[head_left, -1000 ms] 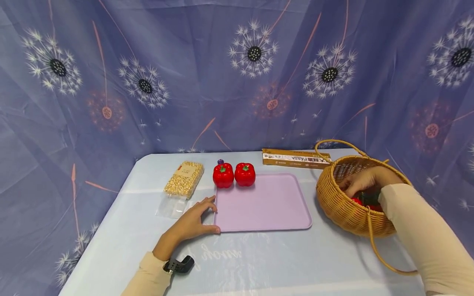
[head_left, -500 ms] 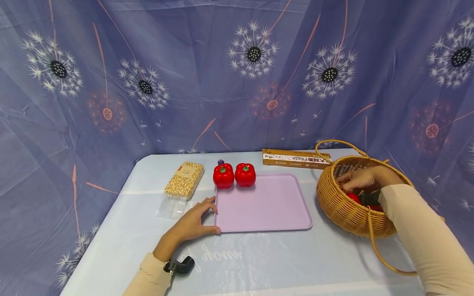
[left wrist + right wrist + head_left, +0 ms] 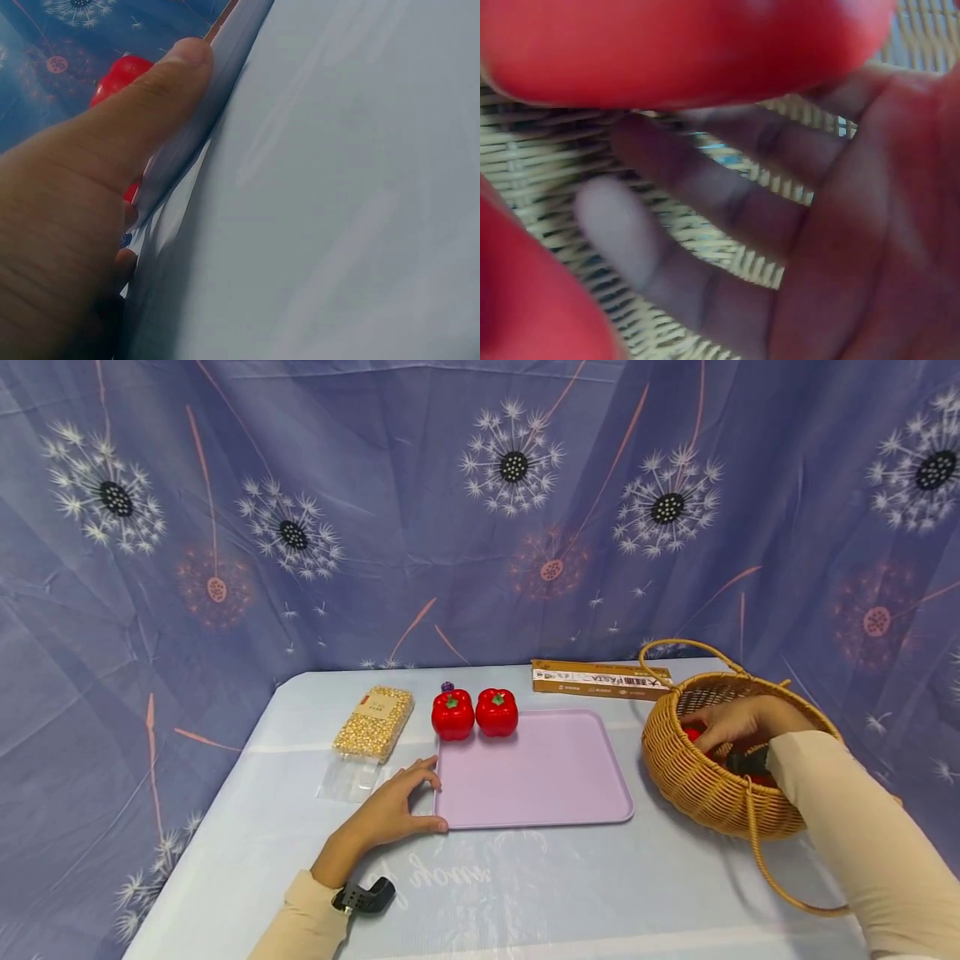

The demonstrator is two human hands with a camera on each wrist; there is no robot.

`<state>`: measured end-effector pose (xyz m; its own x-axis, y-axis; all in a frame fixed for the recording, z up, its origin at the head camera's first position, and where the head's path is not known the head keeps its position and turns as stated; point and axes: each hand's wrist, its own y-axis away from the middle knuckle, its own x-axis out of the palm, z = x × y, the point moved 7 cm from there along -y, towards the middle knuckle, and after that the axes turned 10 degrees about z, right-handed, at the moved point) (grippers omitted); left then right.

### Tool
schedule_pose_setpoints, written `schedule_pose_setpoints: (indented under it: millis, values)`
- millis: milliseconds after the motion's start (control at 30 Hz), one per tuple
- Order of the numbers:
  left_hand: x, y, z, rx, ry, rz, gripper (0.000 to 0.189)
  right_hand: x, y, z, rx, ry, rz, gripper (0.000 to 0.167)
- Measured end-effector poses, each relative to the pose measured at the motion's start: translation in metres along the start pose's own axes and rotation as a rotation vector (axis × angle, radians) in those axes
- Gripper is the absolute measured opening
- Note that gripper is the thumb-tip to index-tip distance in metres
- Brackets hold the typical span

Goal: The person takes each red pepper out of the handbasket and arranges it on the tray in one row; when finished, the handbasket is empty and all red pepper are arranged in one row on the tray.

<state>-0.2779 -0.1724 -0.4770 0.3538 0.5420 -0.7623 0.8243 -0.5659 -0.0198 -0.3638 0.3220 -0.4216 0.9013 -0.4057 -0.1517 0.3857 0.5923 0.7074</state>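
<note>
A lilac tray (image 3: 532, 777) lies on the table, with two red bell peppers (image 3: 453, 716) side by side at its back left. My left hand (image 3: 393, 806) rests at the tray's left edge, thumb and fingers spread along the rim; in the left wrist view the thumb (image 3: 161, 82) touches that rim. My right hand (image 3: 738, 722) is inside a wicker basket (image 3: 675, 777). In the right wrist view, its fingers (image 3: 705, 180) extend loosely under a smooth red thing (image 3: 682, 49), and another red thing (image 3: 532, 292) sits lower left. The right thumb is hidden there.
Left of the tray lies a bag of yellow kernels (image 3: 375, 727). A pasta box (image 3: 596, 681) lies at the back, near the basket. Behind the peppers is a small purple object (image 3: 447, 687). The basket's front handle (image 3: 780, 893) droops onto the table. A dandelion-patterned curtain (image 3: 420, 527) hangs behind.
Inside the basket, the visible red patch has shifted from below my right hand to near its fingertips at the left wall. My left hand and the tray stay put.
</note>
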Motion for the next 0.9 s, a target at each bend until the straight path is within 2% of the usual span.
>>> schedule_pose_setpoints:
  millis: [167,367,500,733,900]
  values:
    - [-0.001,0.001,0.000,-0.002,0.001,-0.005,0.057,-0.001,-0.004,0.001,-0.001,0.002,0.007,0.085]
    - [0.000,0.001,0.001,-0.001,0.002,-0.007,0.056,-0.011,0.004,0.003,-0.022,0.028,-0.066,0.077]
    - [0.002,0.000,0.001,0.007,-0.004,-0.003,0.056,-0.017,0.014,0.004,-0.043,0.072,-0.116,0.075]
    - [0.001,0.000,0.000,-0.001,-0.013,-0.007,0.056,-0.025,0.037,0.014,-0.068,0.230,-0.239,0.080]
    - [0.001,0.001,0.002,-0.012,-0.016,-0.009,0.057,-0.028,0.058,0.025,-0.140,0.278,-0.346,0.077]
